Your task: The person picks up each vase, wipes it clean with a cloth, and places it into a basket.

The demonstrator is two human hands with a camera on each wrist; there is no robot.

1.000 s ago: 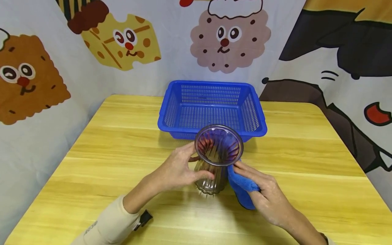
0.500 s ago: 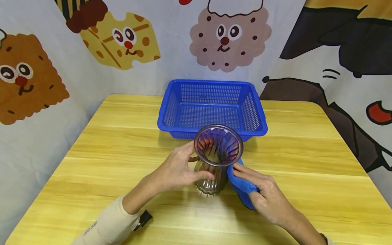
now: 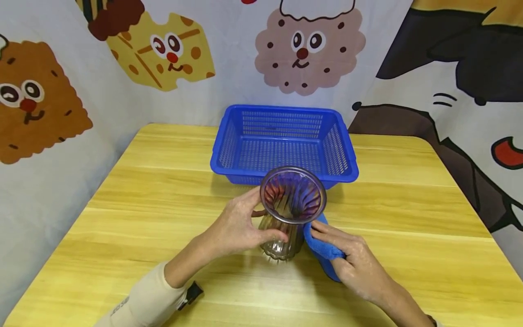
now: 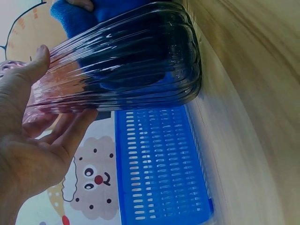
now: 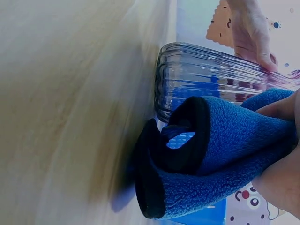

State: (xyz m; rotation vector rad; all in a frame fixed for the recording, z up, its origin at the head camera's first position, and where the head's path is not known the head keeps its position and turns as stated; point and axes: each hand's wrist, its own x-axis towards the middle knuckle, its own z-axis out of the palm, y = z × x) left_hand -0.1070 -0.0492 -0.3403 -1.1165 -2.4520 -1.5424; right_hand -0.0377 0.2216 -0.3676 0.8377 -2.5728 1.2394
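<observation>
A ribbed, purple-tinted glass vase (image 3: pixel 282 236) with a flared rim stands upright on the table. My left hand (image 3: pixel 239 227) grips it from the left below the rim, thumb across the near side. On the other side my right hand (image 3: pixel 359 263) holds a folded blue cloth (image 3: pixel 324 250) against the vase wall, fingertips just under the rim. In the right wrist view the dark-edged cloth (image 5: pixel 220 150) hangs in a fold beside the glass. Through the clear wall, the left wrist view shows the cloth (image 4: pixel 75 18) behind the vase (image 4: pixel 140 56).
A blue plastic basket (image 3: pixel 282 175) with slotted walls sits behind the vase, its front edge partly hidden by the vase rim. The wood-grain table (image 3: pixel 163 190) ends at a printed cloth backdrop (image 3: pixel 229 59) with cartoon figures.
Both hands keep their holds on the vase and cloth. The head view has shifted very slightly; otherwise little differs.
</observation>
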